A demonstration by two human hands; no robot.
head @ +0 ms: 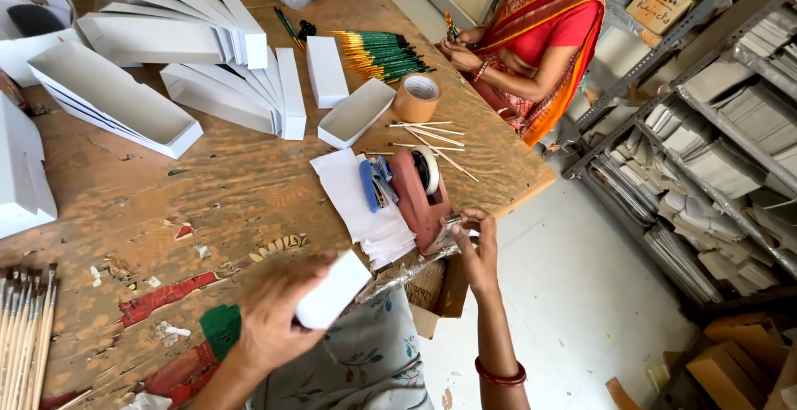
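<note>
Low in the frame, left hand (274, 319) grips a small white box (334, 290); right hand (477, 248) pinches tape at the red tape dispenser (422, 198) on the table edge. Tugged tape may twist or stick to itself. Worn, paint-stained wooden table (224, 186); metal shelves (714, 144) at right.

tape dispenser (419, 198) on table (216, 186), paper sheets (361, 207) left, tape roll (417, 97) behind

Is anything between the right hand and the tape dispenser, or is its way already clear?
Nothing visible stands between them: the right hand is already at the cutter end of the red tape dispenser, fingertips on the tape. The left hand holds a small white box apart.
</note>
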